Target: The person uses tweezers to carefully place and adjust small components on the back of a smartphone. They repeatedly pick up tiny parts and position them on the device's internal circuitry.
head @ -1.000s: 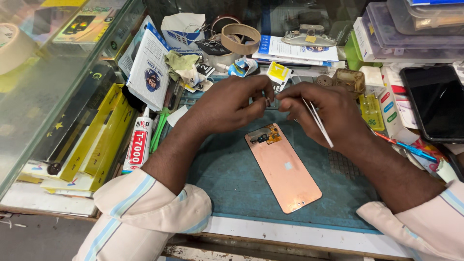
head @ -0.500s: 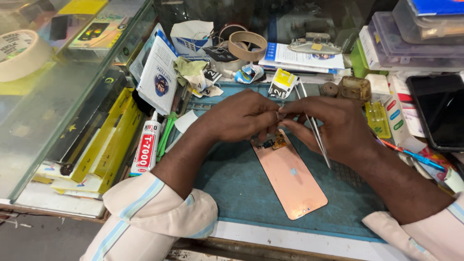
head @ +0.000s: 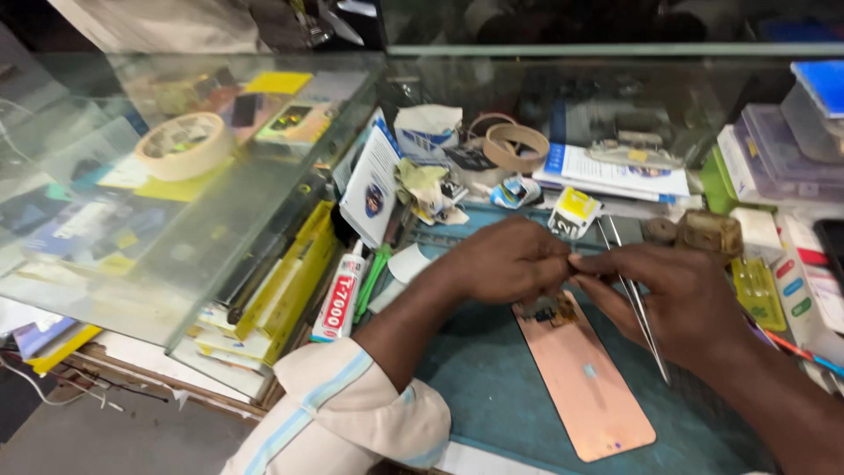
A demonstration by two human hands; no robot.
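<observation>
A copper-coloured phone screen panel [head: 587, 383] lies face down on a teal cutting mat [head: 492, 387]. My left hand [head: 505, 261] and my right hand [head: 681, 303] meet fingertip to fingertip just above the panel's top edge, where a small dark and gold flex part [head: 552, 310] shows. The fingertips pinch something tiny that I cannot make out. Metal tweezers [head: 635, 303] rest in my right hand, slanting down across its palm side, tips pointing away from me.
A white glue tube [head: 341, 295] with a red label and a green tool [head: 374, 280] lie left of the mat. A glass counter [head: 176, 202] with a roll of tape [head: 183, 144] stands at left. Booklets, tape rolls and plastic boxes [head: 782, 149] crowd the back and right.
The view has swung left and down, so the hands and panel sit further right in the picture. The hands stay together over the panel's top edge.
</observation>
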